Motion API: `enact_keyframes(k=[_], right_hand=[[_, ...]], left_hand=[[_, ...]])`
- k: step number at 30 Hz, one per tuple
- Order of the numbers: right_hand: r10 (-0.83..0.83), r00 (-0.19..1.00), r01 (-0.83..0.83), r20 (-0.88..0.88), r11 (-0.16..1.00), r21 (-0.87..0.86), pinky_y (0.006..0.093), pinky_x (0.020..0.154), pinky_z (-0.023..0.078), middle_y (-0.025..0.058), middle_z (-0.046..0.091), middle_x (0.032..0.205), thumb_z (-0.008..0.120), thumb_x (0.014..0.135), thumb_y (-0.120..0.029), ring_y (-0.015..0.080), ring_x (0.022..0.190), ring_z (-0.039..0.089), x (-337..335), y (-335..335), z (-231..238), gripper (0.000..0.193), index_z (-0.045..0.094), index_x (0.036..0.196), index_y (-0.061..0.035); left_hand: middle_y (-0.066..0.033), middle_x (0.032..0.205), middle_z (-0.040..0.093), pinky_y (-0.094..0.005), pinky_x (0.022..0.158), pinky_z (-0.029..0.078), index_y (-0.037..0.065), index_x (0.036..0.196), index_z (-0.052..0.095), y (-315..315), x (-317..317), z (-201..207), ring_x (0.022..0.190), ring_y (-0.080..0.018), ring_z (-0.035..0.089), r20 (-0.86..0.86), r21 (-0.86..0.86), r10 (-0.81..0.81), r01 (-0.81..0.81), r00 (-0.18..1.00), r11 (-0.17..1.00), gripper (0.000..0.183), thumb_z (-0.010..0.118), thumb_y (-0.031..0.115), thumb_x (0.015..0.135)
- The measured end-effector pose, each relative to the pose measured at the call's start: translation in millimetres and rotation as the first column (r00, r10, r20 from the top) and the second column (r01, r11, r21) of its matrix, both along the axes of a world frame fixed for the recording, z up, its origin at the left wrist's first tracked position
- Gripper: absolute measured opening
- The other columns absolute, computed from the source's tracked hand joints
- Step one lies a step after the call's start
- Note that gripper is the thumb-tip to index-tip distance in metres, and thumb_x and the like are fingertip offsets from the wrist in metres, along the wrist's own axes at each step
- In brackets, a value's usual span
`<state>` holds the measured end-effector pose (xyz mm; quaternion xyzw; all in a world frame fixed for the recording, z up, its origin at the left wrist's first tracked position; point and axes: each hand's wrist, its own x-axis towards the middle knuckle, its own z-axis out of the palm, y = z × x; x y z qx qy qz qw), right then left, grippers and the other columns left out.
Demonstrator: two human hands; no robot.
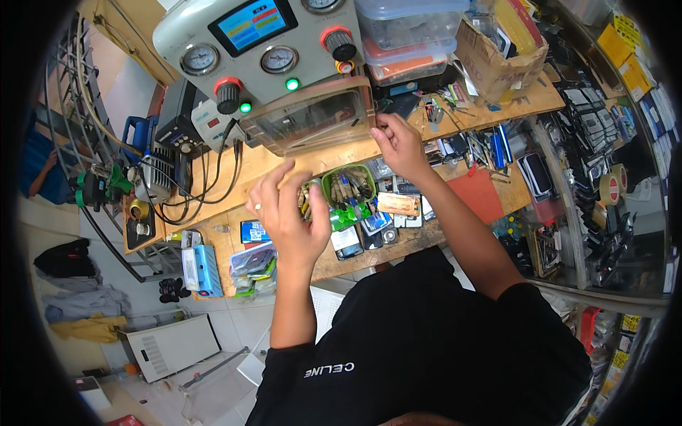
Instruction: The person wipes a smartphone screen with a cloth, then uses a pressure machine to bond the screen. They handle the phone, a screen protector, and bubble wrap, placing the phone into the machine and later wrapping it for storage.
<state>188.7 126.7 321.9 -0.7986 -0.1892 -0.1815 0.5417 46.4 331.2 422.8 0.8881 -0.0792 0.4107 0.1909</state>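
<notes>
The thumb and forefinger of your right hand are bent close together at the right edge of the brown-framed clear door; you may be pinching the frame or only touching it, I cannot tell which. Your left hand has its fingers spread wide, with nothing visible in its grasp. If the door swings while your fingertips sit at that edge, they could get nipped; a one-sided pull could also make it bind. Dropping your left hand carelessly could knock the green tub or the gold-orange phone beside it. The door sits low on the front of the grey pressure-gauge machine, above the wooden workbench. Its window faces you, and its long axis runs left to right, the right end higher in the view
</notes>
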Motion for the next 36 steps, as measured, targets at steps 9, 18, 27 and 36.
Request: enact_keyframes(k=[9,18,27,36], right_hand=[[-0.090,0.995,0.086,0.041,0.991,0.100,0.0287,0.057,0.050,0.0074,0.067,0.088,0.079,0.093,-0.010,0.0124,0.062,0.061,9.9,6.6,-15.3,0.018,0.067,0.103,-0.0004],[-0.090,0.993,0.083,0.078,0.993,0.086,0.0203,0.053,0.042,0.0004,0.065,0.080,0.079,0.094,-0.006,0.0023,0.060,0.052,8.1,7.4,-17.9,0.013,0.067,0.095,-0.0010],[-0.034,0.980,0.032,0.196,0.999,0.014,0.0212,0.053,0.043,0.0026,0.064,0.083,0.076,0.090,0.000,0.0050,0.061,0.057,4.6,3.6,-13.1,0.007,0.070,0.095,-0.0007],[0.007,0.977,0.001,0.212,0.999,-0.038,0.0234,0.054,0.046,0.0044,0.064,0.081,0.075,0.087,0.002,0.0088,0.060,0.060,3.3,2.5,-6.6,0.009,0.070,0.094,-0.0015]], left_hand=[[-0.0150,0.109,0.071,-0.0444,0.098,0.044,0.002,0.101,0.069,67.5,-106.6,-126.8,0.106,-0.0344,0.064,-0.254,-0.283,0.317,-0.383,0.914,0.879,0.011,0.066,0.003,0.090],[0.0000,0.086,0.068,-0.0278,0.072,0.050,0.001,0.106,0.070,84.5,-135.7,-282.2,0.079,-0.0106,0.060,-0.573,-0.671,0.039,-0.495,0.819,0.553,0.010,0.062,0.007,0.102],[-0.0223,0.120,0.064,-0.0504,0.096,0.052,0.004,0.131,0.058,39.5,-39.0,-348.1,0.113,-0.0422,0.062,-0.707,-0.298,0.021,-0.325,0.707,0.897,0.051,0.075,0.008,0.084],[-0.0225,0.145,0.054,-0.0517,0.115,0.039,0.009,0.157,0.041,44.0,21.7,-370.3,0.136,-0.0427,0.050,-0.892,0.101,0.023,0.151,0.451,0.983,0.098,0.089,0.039,0.077]])
